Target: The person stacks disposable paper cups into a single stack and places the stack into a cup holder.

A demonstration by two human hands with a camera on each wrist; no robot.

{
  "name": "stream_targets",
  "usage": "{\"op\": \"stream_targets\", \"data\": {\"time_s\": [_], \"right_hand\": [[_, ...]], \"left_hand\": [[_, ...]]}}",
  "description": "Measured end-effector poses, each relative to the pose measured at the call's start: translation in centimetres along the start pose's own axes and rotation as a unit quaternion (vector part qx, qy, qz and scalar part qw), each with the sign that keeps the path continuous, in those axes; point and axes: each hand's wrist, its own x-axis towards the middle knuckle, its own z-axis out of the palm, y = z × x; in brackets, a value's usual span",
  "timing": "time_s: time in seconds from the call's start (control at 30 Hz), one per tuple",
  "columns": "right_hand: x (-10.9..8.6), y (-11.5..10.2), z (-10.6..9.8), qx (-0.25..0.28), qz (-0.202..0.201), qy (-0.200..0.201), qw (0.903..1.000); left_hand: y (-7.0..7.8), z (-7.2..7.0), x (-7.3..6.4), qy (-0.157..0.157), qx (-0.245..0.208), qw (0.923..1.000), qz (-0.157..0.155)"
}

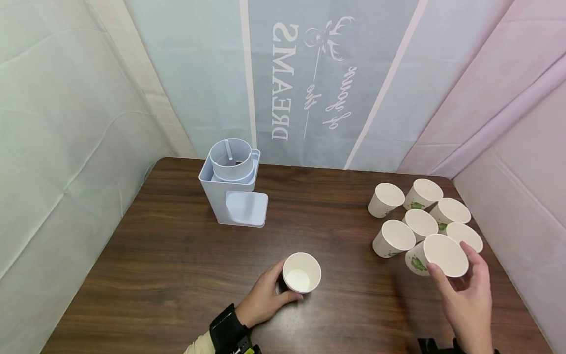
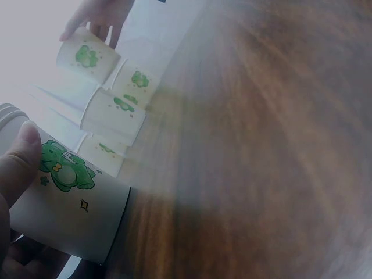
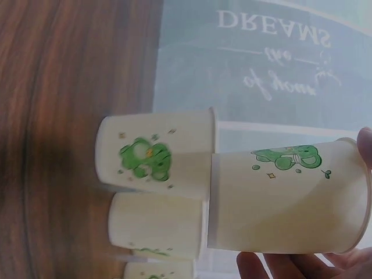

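My left hand [image 1: 264, 295] grips a white paper cup [image 1: 302, 273] at the table's near middle. In the left wrist view this cup [image 2: 70, 197] carries a green bear print, and several layered edges show at its rim. At the right, my right hand [image 1: 470, 290] holds another paper cup [image 1: 446, 255] by its rim, fingers on one side and thumb on the other. That held cup [image 3: 285, 203] is raised, its base about level with the rim of a standing cup [image 3: 157, 154] in the right wrist view.
Several more paper cups [image 1: 393, 238] stand upright and close together at the back right. A pale blue plastic stand [image 1: 214, 199] with a round cylinder [image 1: 231, 169] on top and a flat foot [image 1: 247, 209] is at the back left. Fabric [image 1: 318, 88] hangs behind the wooden table [image 1: 155, 275].
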Motion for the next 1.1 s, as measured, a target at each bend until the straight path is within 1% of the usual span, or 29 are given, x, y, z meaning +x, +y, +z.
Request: {"op": "stream_targets", "data": {"time_s": [0.07, 0.2, 0.27, 0.4, 0.47, 0.57, 0.63, 0.73, 0.87, 0.93, 1.03, 1.1], "right_hand": [[-0.2, -0.5, 0.1, 0.019, -0.006, -0.003, 0.9998], [-0.7, -1.4, 0.5, 0.031, -0.019, -0.011, 0.9993], [-0.9, -1.9, 0.6, 0.019, -0.029, -0.017, 0.9993], [-1.2, -2.6, 0.9, -0.029, -0.056, -0.032, 0.9975], [-1.4, -2.9, 1.0, -0.046, -0.068, -0.038, 0.9960], [-1.7, -3.3, 1.2, -0.048, -0.082, -0.050, 0.9942], [-1.9, -3.6, 1.4, -0.036, -0.086, -0.059, 0.9939], [-2.1, -3.9, 1.6, -0.034, -0.097, -0.071, 0.9922], [-2.4, -4.1, 2.1, -0.039, -0.108, -0.087, 0.9896], [-2.6, -4.3, 2.4, -0.030, -0.108, -0.095, 0.9892], [-3.0, -4.7, 2.9, 0.009, -0.101, -0.108, 0.9890], [-3.2, -4.9, 3.3, 0.037, -0.102, -0.120, 0.9868]], "left_hand": [[0.0, 0.0, 0.0, 0.000, 0.001, 1.0000, -0.001], [0.0, 0.0, 0.0, -0.002, -0.002, 1.0000, -0.001], [0.0, 0.0, 0.0, -0.003, -0.004, 1.0000, 0.000], [0.0, 0.0, 0.0, -0.002, -0.004, 1.0000, 0.002], [0.0, 0.0, 0.0, -0.003, -0.004, 1.0000, 0.002], [0.0, 0.0, 0.0, -0.001, 0.000, 1.0000, 0.002], [0.1, 0.0, 0.0, 0.001, 0.004, 1.0000, 0.003], [0.1, 0.0, 0.0, 0.004, 0.009, 0.9999, 0.005], [0.2, 0.0, 0.0, 0.003, 0.006, 1.0000, 0.006], [0.1, 0.0, 0.0, 0.003, 0.006, 1.0000, 0.006], [0.2, 0.0, 0.0, 0.002, 0.004, 1.0000, 0.006], [0.2, -0.1, -0.1, 0.003, 0.004, 1.0000, 0.007]]}}
